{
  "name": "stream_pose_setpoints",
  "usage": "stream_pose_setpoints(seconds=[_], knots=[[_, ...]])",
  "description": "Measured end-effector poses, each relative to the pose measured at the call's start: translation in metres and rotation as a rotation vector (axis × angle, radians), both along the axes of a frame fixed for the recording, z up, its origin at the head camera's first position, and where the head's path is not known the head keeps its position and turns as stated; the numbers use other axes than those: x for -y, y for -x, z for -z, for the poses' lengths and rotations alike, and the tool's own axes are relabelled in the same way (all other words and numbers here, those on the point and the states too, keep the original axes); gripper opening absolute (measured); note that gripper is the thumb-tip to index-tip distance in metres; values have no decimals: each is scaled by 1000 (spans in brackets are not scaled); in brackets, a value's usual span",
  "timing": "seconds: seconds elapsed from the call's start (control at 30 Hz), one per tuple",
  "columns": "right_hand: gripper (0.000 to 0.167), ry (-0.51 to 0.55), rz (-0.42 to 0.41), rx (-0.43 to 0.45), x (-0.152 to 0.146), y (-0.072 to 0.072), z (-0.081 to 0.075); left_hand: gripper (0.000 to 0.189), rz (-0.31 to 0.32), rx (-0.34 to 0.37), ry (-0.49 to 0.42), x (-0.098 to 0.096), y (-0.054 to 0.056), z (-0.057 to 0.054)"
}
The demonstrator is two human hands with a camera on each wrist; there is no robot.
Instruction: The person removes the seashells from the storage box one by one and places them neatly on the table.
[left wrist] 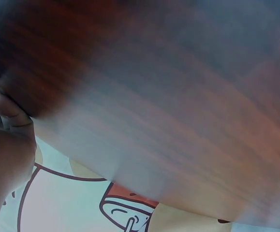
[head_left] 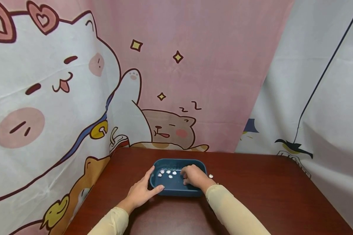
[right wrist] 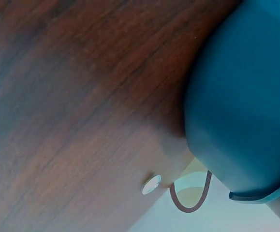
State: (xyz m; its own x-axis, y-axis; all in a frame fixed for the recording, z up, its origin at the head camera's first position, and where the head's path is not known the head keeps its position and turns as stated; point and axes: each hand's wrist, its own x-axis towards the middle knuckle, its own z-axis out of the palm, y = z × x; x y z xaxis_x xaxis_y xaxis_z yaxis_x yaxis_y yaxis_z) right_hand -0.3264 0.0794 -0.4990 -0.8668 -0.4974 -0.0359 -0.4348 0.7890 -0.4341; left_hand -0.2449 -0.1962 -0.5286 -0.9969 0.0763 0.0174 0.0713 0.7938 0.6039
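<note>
Closest to the head camera are two pale sleeves, the right one [head_left: 235, 209] reaching further in than the left one [head_left: 111, 223] over a dark reddish table [head_left: 259, 189]. Between the hands sits a blue tray [head_left: 180, 193], with several small white pieces [head_left: 168, 172] in its left half and a loose white piece [head_left: 210, 176] on the table just beyond its right end. The left hand [head_left: 141, 191] has its grip spread wide about the tray's near left corner, the fingers at the left end and the thumb by the near rim. The right hand [head_left: 194, 176] dips inside the tray with bent fingers — whether its grip is narrow on a piece or holds nothing, I cannot tell. The step in hand looks to be handling the pieces inside the tray while the left hand steadies it; the next move seems to call for light fingertips and a tray that does not slide. The right wrist view gives what the head view cannot: the tray's smooth outer wall up close, and the loose piece lying on bare wood, apart from the tray. The left wrist view shows mostly blurred tabletop — none of the white pieces.
</note>
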Motion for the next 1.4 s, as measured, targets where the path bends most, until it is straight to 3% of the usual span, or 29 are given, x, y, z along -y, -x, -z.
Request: stream_pose_setpoints(seconds=[0.23, 0.77, 1.1, 1.27, 1.4], knots=[[32, -18, -26, -14, 1, -1, -3, 98, -14, 7, 0, 1, 1, 2], [28, -78, 35, 7, -1, -4, -7, 98, -14, 8, -7, 0, 3, 4], [9, -68, 44, -16, 0, -5, -5, 98, -21, 4, -3, 0, 4, 3], [13, -56, 37, -26, 0, -5, -3, 98, -16, 4, -1, 0, 4, 4], [16, -77, 93, -31, 3, -6, -3, 98, -12, 4, 0, 0, 3, 3]])
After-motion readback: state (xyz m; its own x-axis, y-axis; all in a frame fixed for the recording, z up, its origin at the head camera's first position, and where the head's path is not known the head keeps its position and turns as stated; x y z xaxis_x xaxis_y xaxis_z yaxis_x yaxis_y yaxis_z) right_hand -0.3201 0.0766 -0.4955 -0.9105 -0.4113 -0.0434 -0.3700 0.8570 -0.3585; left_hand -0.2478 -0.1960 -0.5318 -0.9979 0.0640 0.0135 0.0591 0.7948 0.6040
